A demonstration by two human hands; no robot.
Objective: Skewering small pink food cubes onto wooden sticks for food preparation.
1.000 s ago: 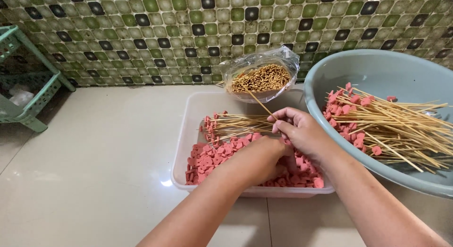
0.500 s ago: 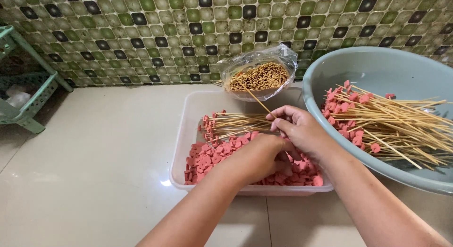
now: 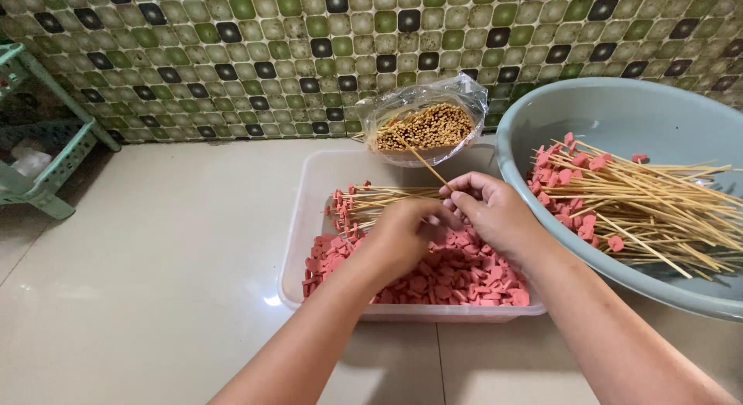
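Observation:
My right hand [image 3: 495, 211] pinches a thin bamboo skewer [image 3: 428, 162] that slants up toward the wall. My left hand [image 3: 406, 231] is closed beside it over the clear plastic tray [image 3: 309, 211], fingertips meeting the right hand's; what it grips is hidden. The tray holds several pink sausage slices [image 3: 441, 277] and a small pile of loaded skewers [image 3: 371, 197] at its far side.
A grey-blue basin [image 3: 619, 118] on the right holds many finished skewers [image 3: 642, 200] with pink pieces. A plastic bag of bare skewers [image 3: 424, 126] stands behind the tray against the green tiled wall. A green plastic rack [image 3: 39, 134] stands far left on the pale floor tiles.
Both hands stay over the tray; the fingers shift slightly as the skewer is worked between them. Nothing else has moved.

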